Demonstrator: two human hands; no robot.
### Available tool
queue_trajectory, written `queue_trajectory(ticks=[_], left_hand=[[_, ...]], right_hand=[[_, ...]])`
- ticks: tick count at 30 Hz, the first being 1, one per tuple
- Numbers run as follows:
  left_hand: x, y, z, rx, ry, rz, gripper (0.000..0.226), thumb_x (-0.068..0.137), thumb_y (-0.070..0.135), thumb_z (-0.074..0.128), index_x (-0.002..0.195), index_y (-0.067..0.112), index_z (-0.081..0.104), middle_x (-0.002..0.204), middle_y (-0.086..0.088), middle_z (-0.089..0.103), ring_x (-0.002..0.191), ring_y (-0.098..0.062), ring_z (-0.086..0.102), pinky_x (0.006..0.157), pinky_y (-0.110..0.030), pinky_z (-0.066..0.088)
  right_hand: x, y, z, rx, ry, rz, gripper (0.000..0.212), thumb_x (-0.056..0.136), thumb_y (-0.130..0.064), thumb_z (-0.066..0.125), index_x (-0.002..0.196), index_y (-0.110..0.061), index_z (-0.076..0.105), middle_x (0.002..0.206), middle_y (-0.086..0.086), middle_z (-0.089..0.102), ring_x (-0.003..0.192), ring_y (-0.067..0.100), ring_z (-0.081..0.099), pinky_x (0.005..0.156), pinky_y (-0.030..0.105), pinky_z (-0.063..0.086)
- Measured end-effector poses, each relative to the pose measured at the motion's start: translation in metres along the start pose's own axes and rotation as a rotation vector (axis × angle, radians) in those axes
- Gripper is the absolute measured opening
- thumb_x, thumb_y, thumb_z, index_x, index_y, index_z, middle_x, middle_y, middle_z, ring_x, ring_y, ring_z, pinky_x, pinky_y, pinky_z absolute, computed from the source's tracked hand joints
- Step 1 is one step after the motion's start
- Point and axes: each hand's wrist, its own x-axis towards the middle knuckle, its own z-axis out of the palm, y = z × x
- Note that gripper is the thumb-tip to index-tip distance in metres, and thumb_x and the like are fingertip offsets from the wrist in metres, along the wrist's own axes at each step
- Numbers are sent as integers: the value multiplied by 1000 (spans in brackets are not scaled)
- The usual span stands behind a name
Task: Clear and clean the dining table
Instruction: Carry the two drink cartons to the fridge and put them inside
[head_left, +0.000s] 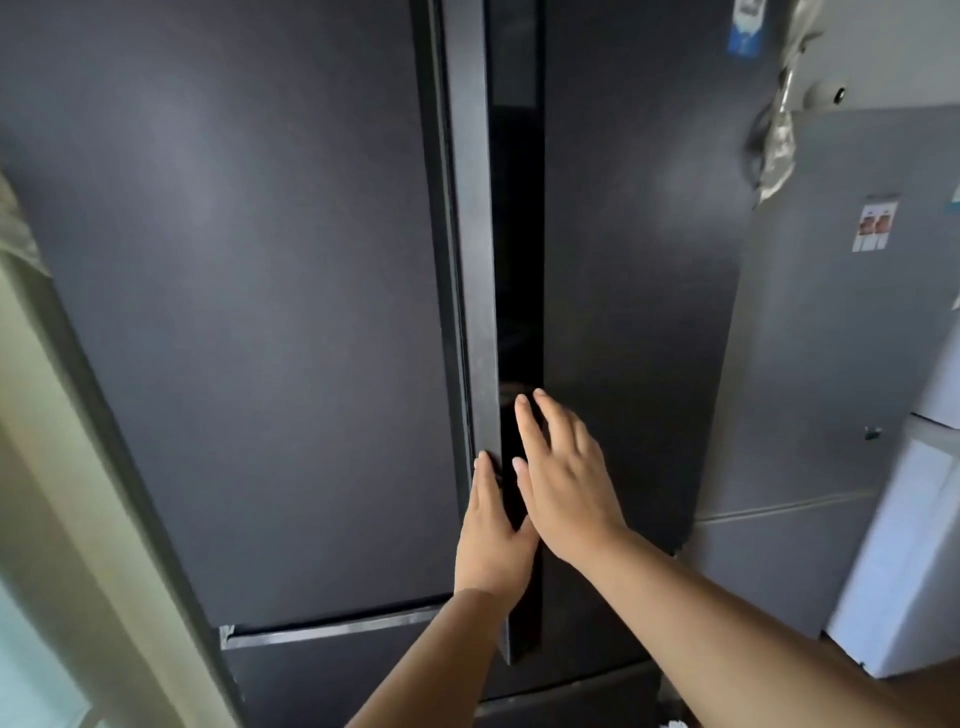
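A tall dark grey fridge fills the view. Its left door (234, 312) stands slightly ajar, with a dark gap (517, 260) between it and the right door (639, 286). My left hand (491, 530) lies along the left door's inner edge, fingers straight, thumb towards the gap. My right hand (563, 478) is spread flat with straight fingers over the gap and the right door's edge. Neither hand holds anything. The fridge's inside is too dark to see.
A lower drawer front (332, 670) runs beneath the doors. A silver-grey fridge (831, 338) with stickers stands to the right, a white appliance (914, 545) beyond it. A pale wall edge (47, 467) rises at the left. Crumpled plastic (779, 130) hangs at the upper right.
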Motion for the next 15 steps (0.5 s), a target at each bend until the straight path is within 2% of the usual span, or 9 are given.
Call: queue_trajectory(ticks=[4,7,10,12,15], left_hand=[[12,-19,-6,65,-9,40,86,92,38,57,155,35,-3,162,18,5,148,-2,13,113,-21,23],[20,-28,-10,179,30,101,87,94,24,53,155,33,-8,162,19,-6,148,2,-2,113,-15,12],[32,-33,-15,289,72,183,82,94,10,43,155,31,-8,160,19,-14,144,5,-17,118,-18,3],[44,-42,-18,347,55,244,78,95,7,38,155,30,-5,160,18,-14,144,5,-19,119,-20,2],[51,-47,-15,402,-12,298,74,96,8,33,155,29,-6,161,17,-13,143,5,-20,122,-24,5]], right_hand=[[23,-8,15,-20,-49,-4,67,98,-35,48,156,-17,18,160,12,24,140,32,35,109,44,42],[38,-11,27,-42,-73,-11,67,97,-31,49,156,-16,18,160,12,23,141,33,33,109,44,41],[55,-13,39,-43,-111,-22,69,95,-29,54,154,-16,22,160,10,27,141,34,35,105,45,44],[68,-18,51,-37,-139,-20,71,94,-29,58,154,-16,23,160,9,28,141,33,35,103,45,45],[73,-18,60,-39,-199,-20,74,97,-29,53,157,-17,11,165,6,12,147,31,23,110,46,38]])
